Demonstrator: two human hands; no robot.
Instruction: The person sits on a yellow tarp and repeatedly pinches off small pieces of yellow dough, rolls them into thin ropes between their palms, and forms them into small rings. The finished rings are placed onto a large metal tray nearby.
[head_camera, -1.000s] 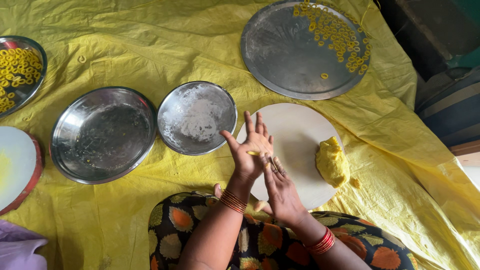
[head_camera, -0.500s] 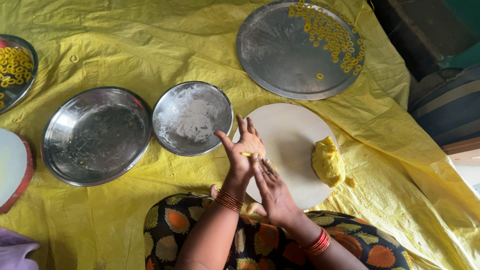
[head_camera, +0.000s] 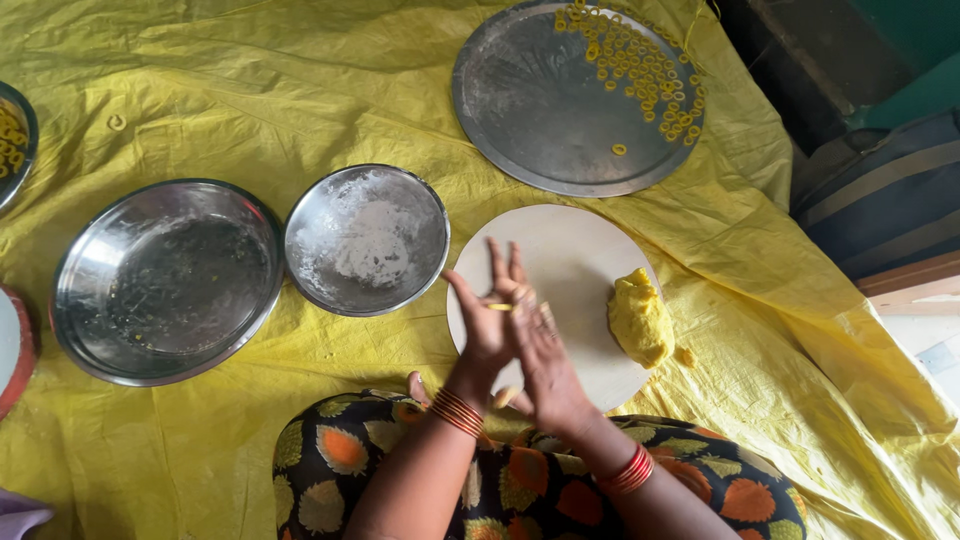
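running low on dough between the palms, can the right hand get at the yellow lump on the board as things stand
Probably yes. The dough lump lies bare on the round board, just beside the right hand with nothing between, though that palm is pressed against the left hand.

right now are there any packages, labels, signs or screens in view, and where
None in view: no package, label, sign or screen. Only unmarked things lie on the yellow plastic sheet: round steel plates, a pale round board with a lump of yellow dough, and both hands pressed together over the board.
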